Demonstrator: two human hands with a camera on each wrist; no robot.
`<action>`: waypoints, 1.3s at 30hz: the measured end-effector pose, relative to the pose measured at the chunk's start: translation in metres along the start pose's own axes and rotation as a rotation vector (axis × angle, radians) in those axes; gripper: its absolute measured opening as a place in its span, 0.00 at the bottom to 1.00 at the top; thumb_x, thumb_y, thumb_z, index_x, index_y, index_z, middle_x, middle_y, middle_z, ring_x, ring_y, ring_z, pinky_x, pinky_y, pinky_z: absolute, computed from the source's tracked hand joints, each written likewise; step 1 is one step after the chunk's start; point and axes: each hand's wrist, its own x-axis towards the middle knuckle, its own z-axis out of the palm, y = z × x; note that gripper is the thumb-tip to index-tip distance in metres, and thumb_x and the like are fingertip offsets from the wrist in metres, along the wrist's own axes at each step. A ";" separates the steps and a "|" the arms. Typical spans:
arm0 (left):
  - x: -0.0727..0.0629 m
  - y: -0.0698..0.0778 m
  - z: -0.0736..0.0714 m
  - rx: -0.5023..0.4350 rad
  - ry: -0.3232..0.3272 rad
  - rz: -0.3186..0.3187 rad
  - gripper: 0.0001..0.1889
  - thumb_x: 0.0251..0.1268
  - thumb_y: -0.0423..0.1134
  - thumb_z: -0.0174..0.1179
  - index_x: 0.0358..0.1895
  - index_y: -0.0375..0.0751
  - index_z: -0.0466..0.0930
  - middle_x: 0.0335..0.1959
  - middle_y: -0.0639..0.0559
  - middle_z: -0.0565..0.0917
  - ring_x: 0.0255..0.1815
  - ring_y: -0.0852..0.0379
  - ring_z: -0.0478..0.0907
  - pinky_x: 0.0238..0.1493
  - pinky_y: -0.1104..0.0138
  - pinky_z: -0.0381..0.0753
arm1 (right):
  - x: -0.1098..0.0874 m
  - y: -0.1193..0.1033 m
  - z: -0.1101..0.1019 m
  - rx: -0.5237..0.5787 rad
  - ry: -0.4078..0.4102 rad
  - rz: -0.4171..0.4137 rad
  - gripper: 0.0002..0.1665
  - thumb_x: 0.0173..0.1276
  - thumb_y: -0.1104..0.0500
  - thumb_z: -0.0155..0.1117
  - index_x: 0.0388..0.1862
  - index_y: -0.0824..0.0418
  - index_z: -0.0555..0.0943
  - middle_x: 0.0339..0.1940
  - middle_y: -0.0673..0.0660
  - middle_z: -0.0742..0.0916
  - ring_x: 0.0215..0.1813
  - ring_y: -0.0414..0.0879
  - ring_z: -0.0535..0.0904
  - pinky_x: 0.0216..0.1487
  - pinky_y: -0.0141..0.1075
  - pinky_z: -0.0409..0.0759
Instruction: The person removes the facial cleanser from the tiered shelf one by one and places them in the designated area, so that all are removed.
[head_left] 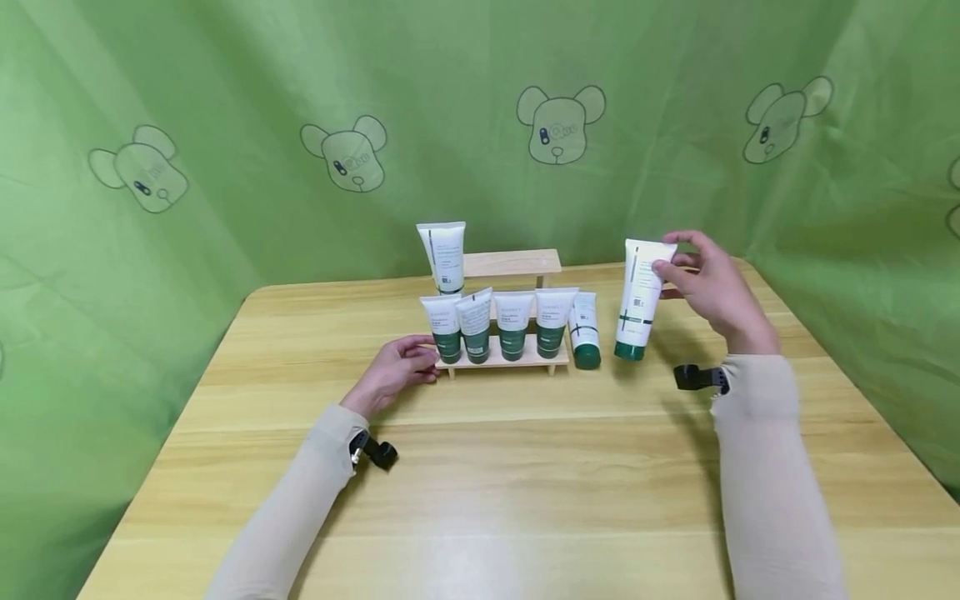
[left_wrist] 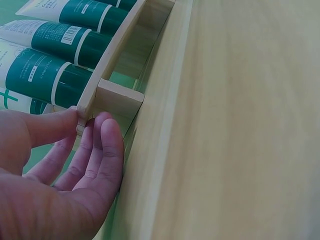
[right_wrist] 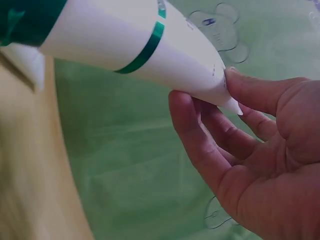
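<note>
My right hand pinches a white tube by its flat upper end, thumb in front and fingers behind. The tube's green cap points down, seemingly just off the table. In the right wrist view, thumb and fingers press its tapered end. At the near left corner of a small two-step wooden rack, my left hand grips the lower shelf end. The left wrist view has the thumb on top of the shelf edge and fingertips beneath. Several white-and-green tubes stand capped-end down along that shelf.
A larger white tube stands on the left of the upper step. Another white tube with a green cap is just right of the rack. Behind the wooden table hangs a green curtain with bear-head outlines.
</note>
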 end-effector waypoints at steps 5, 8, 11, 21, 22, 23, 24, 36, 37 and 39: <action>-0.002 0.001 0.000 -0.006 0.002 -0.006 0.22 0.72 0.25 0.58 0.68 0.32 0.72 0.46 0.45 0.84 0.38 0.52 0.84 0.45 0.64 0.90 | 0.013 0.025 0.007 0.017 -0.060 0.047 0.30 0.81 0.57 0.55 0.77 0.61 0.61 0.53 0.62 0.76 0.45 0.41 0.81 0.49 0.38 0.90; -0.002 0.001 0.000 -0.013 -0.002 -0.001 0.22 0.72 0.26 0.58 0.68 0.31 0.71 0.45 0.46 0.85 0.39 0.52 0.84 0.45 0.64 0.90 | 0.020 0.038 0.013 0.018 -0.085 0.077 0.32 0.81 0.58 0.55 0.79 0.60 0.60 0.49 0.59 0.75 0.44 0.42 0.81 0.49 0.39 0.90; -0.001 0.002 0.000 -0.015 -0.006 -0.001 0.22 0.72 0.25 0.58 0.68 0.31 0.71 0.45 0.46 0.85 0.39 0.51 0.83 0.45 0.64 0.90 | 0.024 0.046 0.018 0.036 -0.088 0.114 0.36 0.81 0.57 0.56 0.82 0.58 0.56 0.50 0.60 0.76 0.46 0.43 0.81 0.52 0.42 0.90; -0.001 0.002 -0.001 -0.011 -0.011 -0.012 0.22 0.73 0.26 0.58 0.68 0.33 0.71 0.47 0.45 0.84 0.41 0.51 0.83 0.44 0.65 0.90 | 0.030 0.063 0.034 0.130 -0.119 0.234 0.40 0.80 0.52 0.57 0.82 0.59 0.51 0.62 0.65 0.76 0.45 0.41 0.82 0.55 0.40 0.88; -0.001 0.002 0.000 -0.012 -0.012 -0.012 0.22 0.73 0.26 0.58 0.68 0.32 0.71 0.47 0.45 0.84 0.41 0.51 0.83 0.44 0.65 0.90 | 0.030 0.064 0.034 0.136 -0.124 0.241 0.40 0.80 0.52 0.58 0.82 0.59 0.51 0.62 0.64 0.76 0.46 0.40 0.82 0.54 0.39 0.88; -0.001 0.002 0.000 -0.013 -0.011 -0.012 0.22 0.73 0.26 0.58 0.68 0.32 0.71 0.47 0.45 0.84 0.41 0.51 0.83 0.44 0.65 0.90 | 0.031 0.066 0.035 0.142 -0.125 0.250 0.40 0.80 0.52 0.58 0.82 0.59 0.51 0.62 0.64 0.76 0.46 0.40 0.82 0.54 0.38 0.88; -0.001 0.002 0.000 -0.013 -0.011 -0.012 0.22 0.73 0.26 0.58 0.68 0.32 0.71 0.47 0.45 0.84 0.40 0.51 0.83 0.43 0.65 0.90 | 0.031 0.068 0.036 0.144 -0.127 0.257 0.41 0.80 0.51 0.58 0.82 0.59 0.51 0.62 0.63 0.76 0.46 0.40 0.81 0.53 0.37 0.88; -0.002 0.001 0.000 0.012 -0.011 -0.007 0.22 0.73 0.26 0.57 0.68 0.33 0.72 0.46 0.46 0.85 0.40 0.51 0.83 0.43 0.65 0.90 | 0.034 0.086 0.044 0.182 -0.157 0.306 0.44 0.81 0.53 0.57 0.83 0.64 0.45 0.63 0.69 0.78 0.42 0.41 0.84 0.49 0.36 0.89; -0.002 0.001 0.000 0.013 -0.012 -0.006 0.22 0.73 0.26 0.57 0.68 0.33 0.72 0.46 0.46 0.85 0.40 0.51 0.83 0.43 0.65 0.90 | 0.034 0.087 0.045 0.187 -0.167 0.311 0.44 0.80 0.54 0.57 0.83 0.64 0.45 0.64 0.70 0.77 0.43 0.41 0.84 0.51 0.36 0.89; -0.002 0.002 0.000 0.013 -0.013 -0.005 0.22 0.73 0.26 0.57 0.68 0.33 0.72 0.46 0.46 0.85 0.40 0.51 0.83 0.43 0.65 0.90 | 0.034 0.089 0.045 0.190 -0.193 0.322 0.44 0.80 0.55 0.58 0.83 0.64 0.46 0.69 0.72 0.73 0.46 0.41 0.83 0.54 0.36 0.88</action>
